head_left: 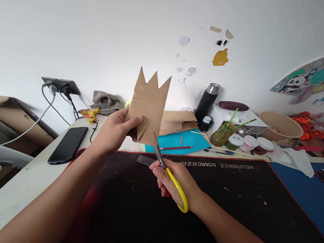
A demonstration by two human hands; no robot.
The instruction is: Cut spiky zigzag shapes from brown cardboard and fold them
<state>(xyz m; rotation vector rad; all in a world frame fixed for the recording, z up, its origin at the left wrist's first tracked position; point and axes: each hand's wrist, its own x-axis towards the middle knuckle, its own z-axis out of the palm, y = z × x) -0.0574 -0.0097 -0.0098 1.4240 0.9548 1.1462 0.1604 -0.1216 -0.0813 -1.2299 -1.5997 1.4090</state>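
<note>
My left hand [114, 131] pinches a brown cardboard piece [148, 101] with three pointed spikes on top, held upright above the desk. My right hand [175, 184] grips yellow-handled scissors [167, 171], fingers through the loops. The blades point up and meet the bottom edge of the cardboard, where a notch is cut. Both hands hover over a black desk mat [231, 195].
A black phone [68, 144] lies at the left, a yellow glue gun [92, 113] behind it. Blue paper [193, 139] with a red pencil, cardboard scraps, a black flask [206, 101], paint pots [249, 142], a paper cup [279, 125] and orange bits [312, 129] crowd the right.
</note>
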